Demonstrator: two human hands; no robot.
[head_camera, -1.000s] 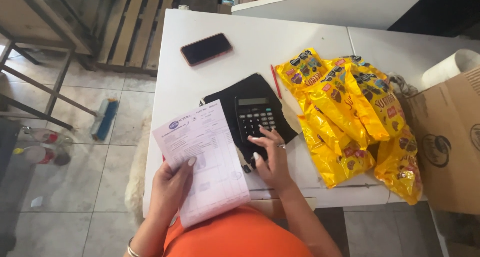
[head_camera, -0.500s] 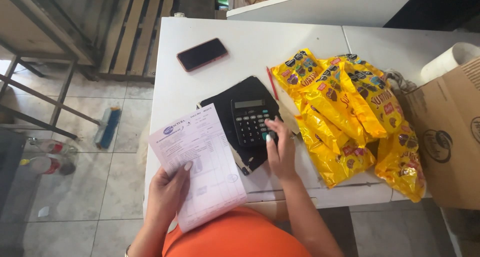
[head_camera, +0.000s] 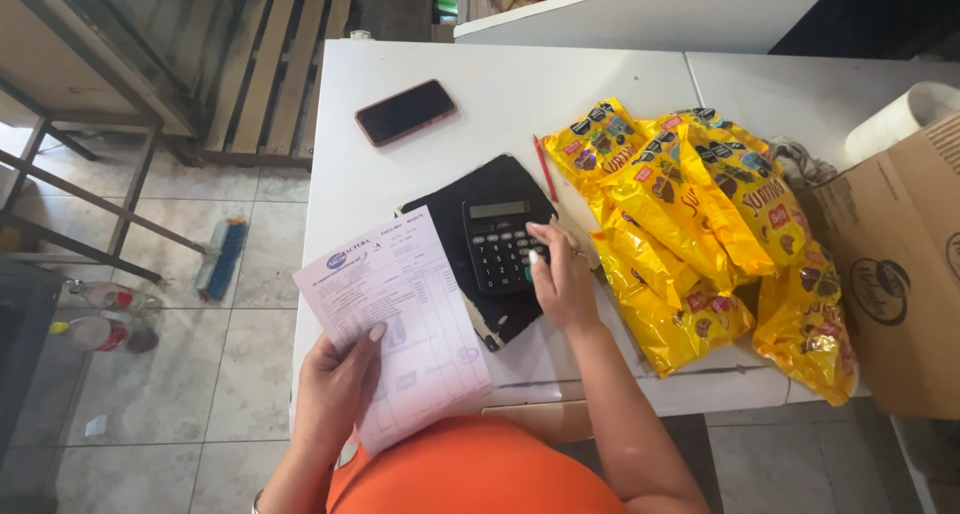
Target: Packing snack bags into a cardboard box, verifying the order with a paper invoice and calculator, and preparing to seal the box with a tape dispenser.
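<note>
My left hand (head_camera: 335, 389) holds a printed pink-white invoice sheet (head_camera: 400, 314) up over the table's near edge, thumb on its face. My right hand (head_camera: 562, 279) rests over a black calculator (head_camera: 500, 242), one fingertip pressing a key on its right side. The calculator lies on a worn black folder (head_camera: 490, 189) on the white table (head_camera: 520, 94). A red pen (head_camera: 545, 169) lies just right of the folder.
Several yellow snack bags (head_camera: 690, 224) are piled right of the calculator. A phone in a pink case (head_camera: 405, 111) lies at the far left of the table. A cardboard box (head_camera: 905, 274) and a paper roll (head_camera: 900, 119) stand at the right. Bottles (head_camera: 100, 319) and a brush (head_camera: 220, 259) lie on the tiled floor.
My right hand has shifted slightly over the calculator keys, finger now on the right side. The invoice has stayed in my left hand, and the view has moved a little.
</note>
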